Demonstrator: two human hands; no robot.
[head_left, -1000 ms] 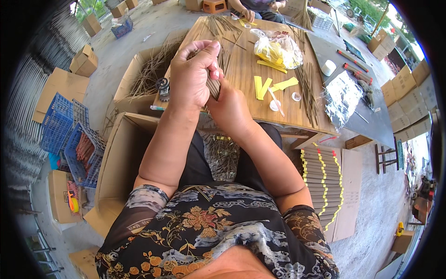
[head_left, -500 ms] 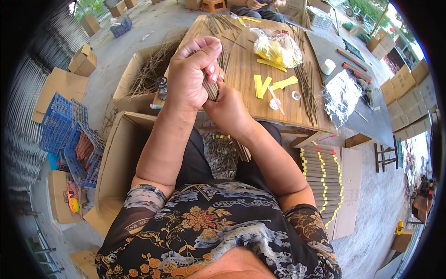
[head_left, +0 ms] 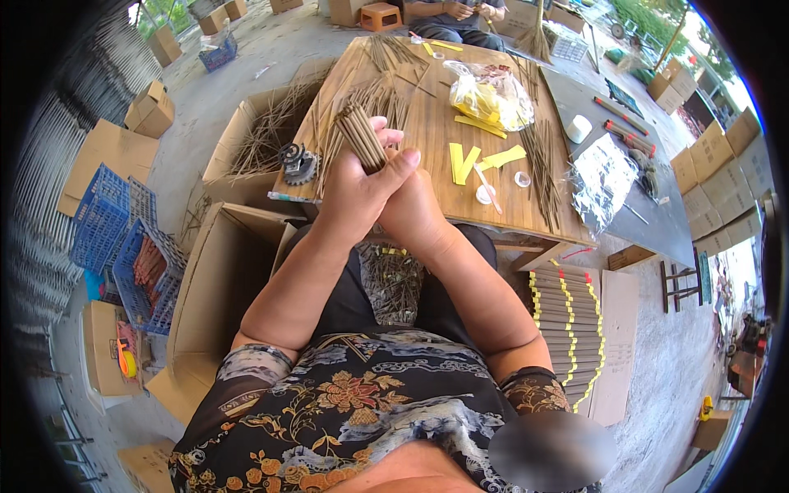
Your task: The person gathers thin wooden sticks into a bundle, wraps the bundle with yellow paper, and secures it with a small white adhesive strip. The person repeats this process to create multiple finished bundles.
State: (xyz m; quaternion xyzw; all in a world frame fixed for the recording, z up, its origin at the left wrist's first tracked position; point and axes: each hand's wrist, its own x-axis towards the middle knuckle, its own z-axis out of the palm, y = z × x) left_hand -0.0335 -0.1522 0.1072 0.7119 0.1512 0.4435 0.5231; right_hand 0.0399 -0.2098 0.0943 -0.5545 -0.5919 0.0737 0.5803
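Clasping a bundle of brown sticks with the left hand, fingers wrapped round it, stick ends poking up and tilted left above the grip. Right hand pressed against the left at the bundle's lower end, its fingers mostly hidden, so cannot tell if it grips too. Both hands are over the near edge of the wooden table. Loose sticks lie on the table just beyond the hands. Left of the hands: dark geared device at the table edge, then an open carton full of sticks. Right of the hands: yellow strips, white tape ring, and past these a row of thin sticks. Clear plastic bag with yellow material inside sits farther out, ahead and right. Banded brown rolls lie side by side, low right of the hands. Across the table, far from the hands, another person sits.
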